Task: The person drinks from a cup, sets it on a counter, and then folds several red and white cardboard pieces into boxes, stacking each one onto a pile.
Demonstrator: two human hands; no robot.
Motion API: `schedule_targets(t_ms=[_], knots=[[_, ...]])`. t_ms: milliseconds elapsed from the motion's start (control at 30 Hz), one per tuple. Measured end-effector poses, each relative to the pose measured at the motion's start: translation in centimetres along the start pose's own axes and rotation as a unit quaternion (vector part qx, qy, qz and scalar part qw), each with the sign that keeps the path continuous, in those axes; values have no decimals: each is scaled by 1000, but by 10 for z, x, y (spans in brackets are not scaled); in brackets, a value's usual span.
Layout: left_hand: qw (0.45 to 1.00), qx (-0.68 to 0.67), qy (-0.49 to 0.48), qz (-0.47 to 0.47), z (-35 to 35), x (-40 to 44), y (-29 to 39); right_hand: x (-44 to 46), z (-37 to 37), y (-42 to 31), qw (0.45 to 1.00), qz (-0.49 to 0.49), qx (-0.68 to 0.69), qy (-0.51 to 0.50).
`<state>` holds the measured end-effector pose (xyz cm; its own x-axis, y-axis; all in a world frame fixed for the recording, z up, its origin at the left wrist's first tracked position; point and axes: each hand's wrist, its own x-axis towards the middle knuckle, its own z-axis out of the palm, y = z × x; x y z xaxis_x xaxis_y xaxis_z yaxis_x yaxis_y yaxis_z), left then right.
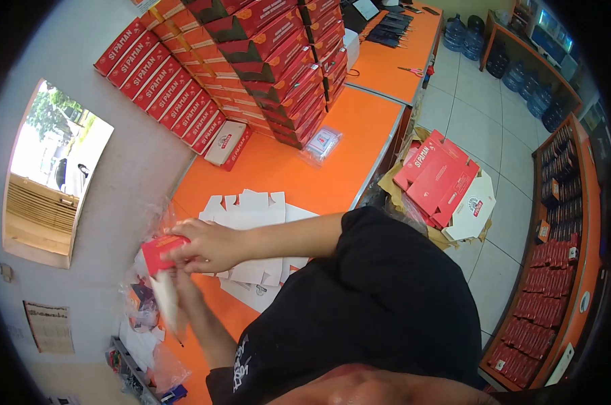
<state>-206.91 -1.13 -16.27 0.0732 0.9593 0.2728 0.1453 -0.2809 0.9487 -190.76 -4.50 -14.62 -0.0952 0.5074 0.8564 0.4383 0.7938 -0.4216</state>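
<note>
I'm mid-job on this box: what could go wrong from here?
Crumpled plastic beside the red-and-white box might catch on it. The right forearm crosses above flat white cartons, so a low sweep could shift them. The tall stack of red boxes might topple if bumped.

"SI PAMAN" reads in white capitals along the sloping row of red boxes (158, 89) and again on the flat red carton (435, 177). Lettering on the tall stack of boxes (273, 69), the black shirt (359, 304) and the wall notice (48, 328) is too small or blurred to make out.
</note>
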Motion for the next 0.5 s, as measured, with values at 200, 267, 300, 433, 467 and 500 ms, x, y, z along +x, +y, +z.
schedule_targets(t_ms=[200, 267, 300, 433, 467, 500], knots=[[677, 577, -402, 218, -5, -34, 99, 52, -73, 96, 901, 364, 190, -142], [740, 526, -373, 190, -6, -32, 77, 70, -92, 81, 881, 401, 144, -205], [791, 458, -358, 191, -11, -27, 55, 73, -95, 68, 841, 410, 320, -151], [898, -399, -159, -93, -8, -18, 67, 66, -68, -8, 944, -103, 151, -273], [895, -406, -159, -99, -8, -17, 89, 64, -62, -29, 921, -216, -35, -322], [888, -426, -132, -112, -4, -23, 108, 61, -57, -35, 924, -260, -81, -267]])
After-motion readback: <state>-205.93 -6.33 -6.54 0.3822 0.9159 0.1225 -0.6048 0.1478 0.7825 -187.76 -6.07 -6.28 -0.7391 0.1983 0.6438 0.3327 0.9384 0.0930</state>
